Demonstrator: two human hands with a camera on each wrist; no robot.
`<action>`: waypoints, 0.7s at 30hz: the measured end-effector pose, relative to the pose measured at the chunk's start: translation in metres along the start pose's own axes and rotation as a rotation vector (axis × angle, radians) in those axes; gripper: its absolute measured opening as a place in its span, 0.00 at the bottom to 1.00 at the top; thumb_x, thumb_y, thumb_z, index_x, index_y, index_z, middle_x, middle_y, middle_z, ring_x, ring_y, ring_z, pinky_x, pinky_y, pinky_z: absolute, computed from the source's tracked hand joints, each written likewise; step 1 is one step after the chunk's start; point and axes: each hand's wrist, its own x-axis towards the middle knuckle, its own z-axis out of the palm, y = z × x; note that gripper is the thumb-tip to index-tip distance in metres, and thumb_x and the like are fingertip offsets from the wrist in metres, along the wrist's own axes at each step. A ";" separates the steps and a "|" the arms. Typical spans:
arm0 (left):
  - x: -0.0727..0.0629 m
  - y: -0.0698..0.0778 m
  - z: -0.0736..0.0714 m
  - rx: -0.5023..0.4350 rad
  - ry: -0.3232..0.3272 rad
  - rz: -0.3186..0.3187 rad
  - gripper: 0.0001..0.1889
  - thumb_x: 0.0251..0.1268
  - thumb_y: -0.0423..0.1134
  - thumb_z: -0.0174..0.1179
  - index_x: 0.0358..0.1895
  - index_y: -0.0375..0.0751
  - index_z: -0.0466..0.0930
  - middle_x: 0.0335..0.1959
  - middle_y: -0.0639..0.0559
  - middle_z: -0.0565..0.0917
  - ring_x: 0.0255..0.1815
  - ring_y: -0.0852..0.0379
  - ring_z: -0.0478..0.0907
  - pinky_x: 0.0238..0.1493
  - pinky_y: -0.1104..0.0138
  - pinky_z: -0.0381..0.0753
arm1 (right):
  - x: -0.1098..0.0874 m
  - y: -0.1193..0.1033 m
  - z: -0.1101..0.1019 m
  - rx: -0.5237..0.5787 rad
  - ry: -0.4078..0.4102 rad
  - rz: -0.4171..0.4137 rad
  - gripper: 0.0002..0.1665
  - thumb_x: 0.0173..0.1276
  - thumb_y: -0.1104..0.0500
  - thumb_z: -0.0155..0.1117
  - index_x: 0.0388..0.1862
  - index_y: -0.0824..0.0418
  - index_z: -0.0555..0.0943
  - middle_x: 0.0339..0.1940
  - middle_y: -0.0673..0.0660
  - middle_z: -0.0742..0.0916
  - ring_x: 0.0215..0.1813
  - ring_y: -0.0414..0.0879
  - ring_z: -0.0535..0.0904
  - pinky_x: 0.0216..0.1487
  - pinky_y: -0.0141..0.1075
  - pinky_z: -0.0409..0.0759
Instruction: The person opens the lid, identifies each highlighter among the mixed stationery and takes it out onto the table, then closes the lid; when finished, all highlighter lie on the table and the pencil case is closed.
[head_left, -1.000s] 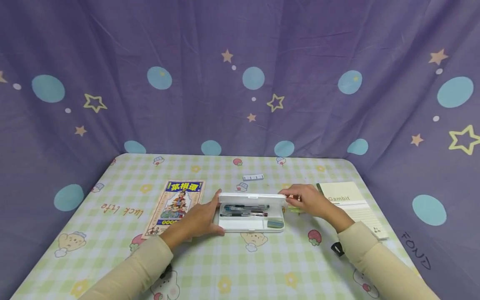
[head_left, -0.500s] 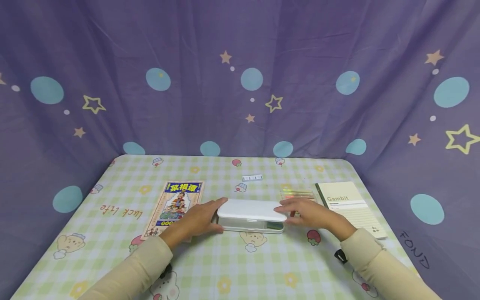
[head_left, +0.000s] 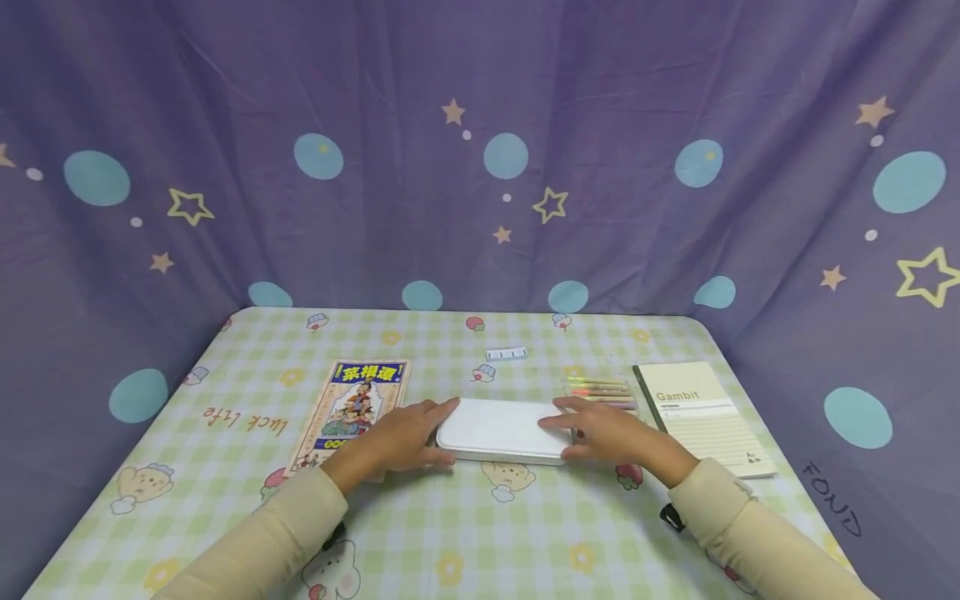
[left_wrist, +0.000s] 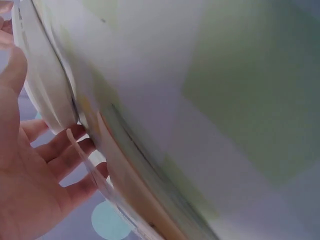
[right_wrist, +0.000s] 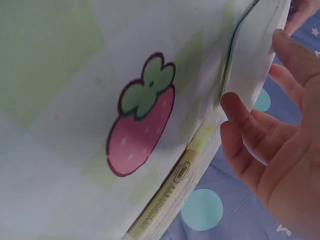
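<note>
A white pencil case (head_left: 495, 427) lies on the table in the head view with its lid down, its contents hidden. My left hand (head_left: 401, 437) holds its left end, thumb along the front and fingers at the back corner. At the other end, my right hand (head_left: 611, 433) grips the case, fingers over the lid and thumb at the front corner. In the left wrist view the case (left_wrist: 47, 75) shows side-on between thumb and fingers of the left hand (left_wrist: 37, 185). The right wrist view has the right hand (right_wrist: 280, 145) with fingertips at the case's end.
A comic-style booklet (head_left: 363, 400) lies beside the left hand. Behind the right hand is a clear pack of highlighters (head_left: 600, 388), with a notebook marked Gambit (head_left: 701, 417) farther right. A small white-and-blue strip (head_left: 507, 354) lies at the back. Purple curtains (head_left: 480, 233) surround the checked table.
The pencil case's lid has come down over the pens and eraser and now lies flat. My right hand has moved down and forward with it; the left hand has stayed at the left end.
</note>
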 end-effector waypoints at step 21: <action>0.002 0.016 -0.003 0.094 0.011 -0.048 0.50 0.59 0.62 0.70 0.79 0.43 0.59 0.62 0.37 0.81 0.58 0.41 0.82 0.58 0.50 0.83 | 0.002 -0.006 -0.003 -0.064 0.003 -0.028 0.36 0.64 0.46 0.75 0.71 0.45 0.77 0.73 0.64 0.77 0.64 0.60 0.82 0.53 0.50 0.87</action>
